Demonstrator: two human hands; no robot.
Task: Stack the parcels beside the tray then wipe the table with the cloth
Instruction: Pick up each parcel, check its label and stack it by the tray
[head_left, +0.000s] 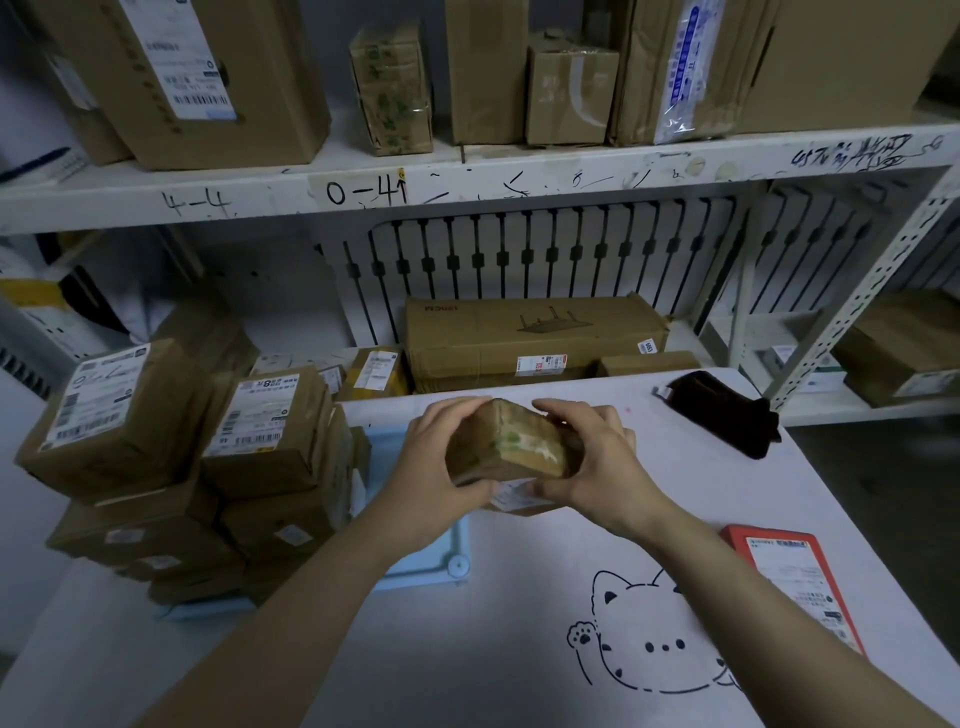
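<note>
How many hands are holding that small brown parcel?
2. The left hand grips the parcel at its left end; the right hand at its right end.

We held a small brown parcel (511, 447), taped and tilted, over the bench (467, 649) beside the pale blue tray (441, 571) piled with parcels (265, 436); the dark cloth (722, 410) lay crumpled far right

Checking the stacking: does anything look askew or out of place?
The left stack's top two parcels sit tilted, not flat. A red parcel lies alone at the table's right edge. The left hand and right hand grip a small parcel.
</note>
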